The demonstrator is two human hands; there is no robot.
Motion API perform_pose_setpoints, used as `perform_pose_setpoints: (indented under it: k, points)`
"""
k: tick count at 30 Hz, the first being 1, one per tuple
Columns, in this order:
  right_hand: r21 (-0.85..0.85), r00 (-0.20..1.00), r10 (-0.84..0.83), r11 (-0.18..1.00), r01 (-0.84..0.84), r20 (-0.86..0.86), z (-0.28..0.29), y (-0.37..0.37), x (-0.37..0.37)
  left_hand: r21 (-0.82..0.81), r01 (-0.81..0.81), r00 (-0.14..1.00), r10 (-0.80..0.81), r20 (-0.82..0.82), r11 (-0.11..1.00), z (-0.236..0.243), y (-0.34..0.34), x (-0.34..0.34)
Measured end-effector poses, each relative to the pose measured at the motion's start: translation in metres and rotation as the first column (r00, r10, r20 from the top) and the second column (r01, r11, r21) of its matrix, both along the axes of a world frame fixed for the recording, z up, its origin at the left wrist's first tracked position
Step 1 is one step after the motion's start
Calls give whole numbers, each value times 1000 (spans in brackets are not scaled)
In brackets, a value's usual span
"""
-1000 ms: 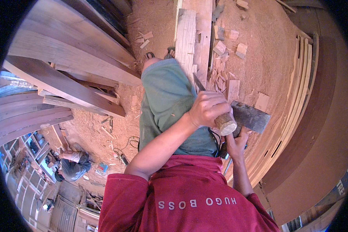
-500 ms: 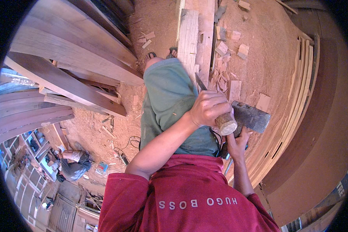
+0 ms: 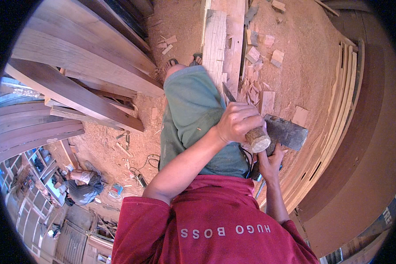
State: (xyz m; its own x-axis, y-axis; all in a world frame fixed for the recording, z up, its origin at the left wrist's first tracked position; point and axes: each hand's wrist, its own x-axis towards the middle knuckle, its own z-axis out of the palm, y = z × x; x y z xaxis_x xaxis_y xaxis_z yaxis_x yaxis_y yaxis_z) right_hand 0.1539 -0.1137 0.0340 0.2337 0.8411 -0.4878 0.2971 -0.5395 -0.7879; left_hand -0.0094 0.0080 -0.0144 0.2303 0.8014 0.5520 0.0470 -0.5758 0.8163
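Note:
My left hand (image 3: 240,123) is closed around the wooden handle of a chisel (image 3: 258,140), whose narrow dark blade slants up and away to the left. The blade tip lies over the edge of a pale wooden beam (image 3: 215,39); whether it touches the wood, I cannot tell. Close by on the right, my right hand (image 3: 270,162) grips a hammer with a heavy, dark block head (image 3: 287,133). The head sits just right of the chisel's handle end, and the hammer's own handle is partly hidden by my hands.
Wood chips (image 3: 253,90) and small offcuts (image 3: 277,57) litter the dusty floor right of the beam. Long boards (image 3: 97,57) lean at the left. Stacked planks (image 3: 345,97) stand along the right. Another person (image 3: 83,189) crouches at the lower left, near a power cable (image 3: 152,160).

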Motion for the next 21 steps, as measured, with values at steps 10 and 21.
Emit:
perform_pose_setpoints:
  k: [10, 21]
  points:
    - [-107, 997, -72, 992, 68, -36, 20, 10, -6, -21, -36, 999, 36, -4, 999, 2, 2, -1]
    - [316, 961, 272, 918, -240, -59, 72, -12, 29, -54, -10, 999, 12, 33, 998, -5, 1, -1]
